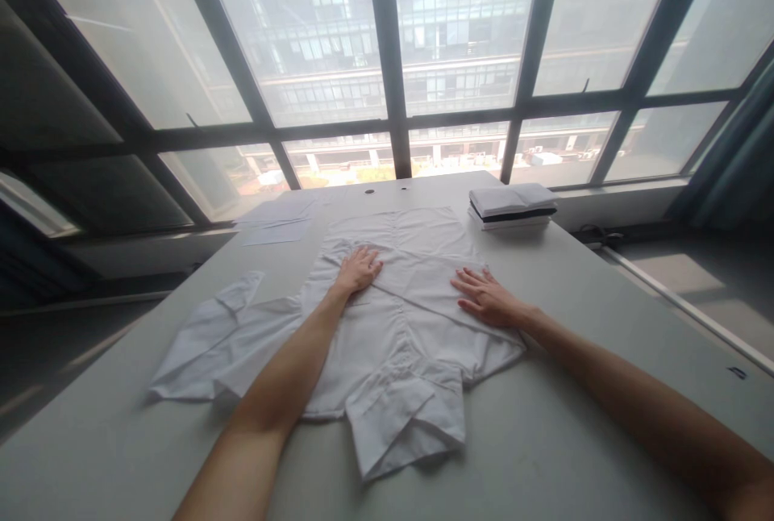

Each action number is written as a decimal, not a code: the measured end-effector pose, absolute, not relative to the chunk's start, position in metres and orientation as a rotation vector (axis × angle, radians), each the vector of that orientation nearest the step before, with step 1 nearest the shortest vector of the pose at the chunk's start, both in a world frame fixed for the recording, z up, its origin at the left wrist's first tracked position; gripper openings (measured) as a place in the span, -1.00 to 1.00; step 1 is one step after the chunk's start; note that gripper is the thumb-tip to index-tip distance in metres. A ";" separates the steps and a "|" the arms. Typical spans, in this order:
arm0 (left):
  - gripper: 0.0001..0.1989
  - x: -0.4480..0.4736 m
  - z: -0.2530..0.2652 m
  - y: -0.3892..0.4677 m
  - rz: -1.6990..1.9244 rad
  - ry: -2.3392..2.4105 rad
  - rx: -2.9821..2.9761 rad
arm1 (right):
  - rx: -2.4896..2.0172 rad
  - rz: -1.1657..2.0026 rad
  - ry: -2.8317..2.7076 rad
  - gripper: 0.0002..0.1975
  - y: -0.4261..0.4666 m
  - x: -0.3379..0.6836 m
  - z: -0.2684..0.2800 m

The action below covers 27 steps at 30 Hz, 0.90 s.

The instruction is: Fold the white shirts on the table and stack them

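Note:
A white shirt (387, 327) lies spread over the table in front of me, creased along its middle. One sleeve reaches out to the left (211, 343), and another folded part hangs toward me at the near edge. My left hand (359, 269) rests on the upper left of the cloth with its fingers stretched out. On the right side of the shirt, my right hand (484, 295) lies flat, fingers apart. Both palms touch the fabric, and neither hand grips it. The undersides of the folds are hidden.
The white table (574, 424) extends toward a large window (399, 61). A stack of folded white cloth (513, 202) with a dark layer stands at the far right. Papers (278, 218) lie at the far left. A dark round hole (369, 191) sits near the back edge.

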<state>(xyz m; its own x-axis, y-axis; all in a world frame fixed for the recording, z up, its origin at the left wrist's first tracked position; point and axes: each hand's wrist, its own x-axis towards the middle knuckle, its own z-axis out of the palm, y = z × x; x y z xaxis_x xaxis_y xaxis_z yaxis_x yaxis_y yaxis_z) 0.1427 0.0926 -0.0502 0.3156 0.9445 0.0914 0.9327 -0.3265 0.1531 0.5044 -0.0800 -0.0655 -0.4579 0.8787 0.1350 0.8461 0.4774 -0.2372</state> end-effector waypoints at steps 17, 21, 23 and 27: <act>-0.40 0.171 -0.048 0.073 0.002 1.413 2.683 | -1.491 0.177 -2.519 -0.34 -0.080 0.506 -0.065; -0.41 0.148 -0.049 0.092 0.099 1.711 2.537 | -1.478 0.204 -2.514 -0.34 -0.080 0.507 -0.065; -0.43 0.143 -0.051 0.095 0.172 1.767 2.530 | -1.436 0.220 -2.465 -0.37 -0.080 0.506 -0.063; -0.46 0.147 -0.053 0.092 0.323 1.696 2.641 | -1.197 0.368 -2.149 -0.46 -0.085 0.489 -0.052</act>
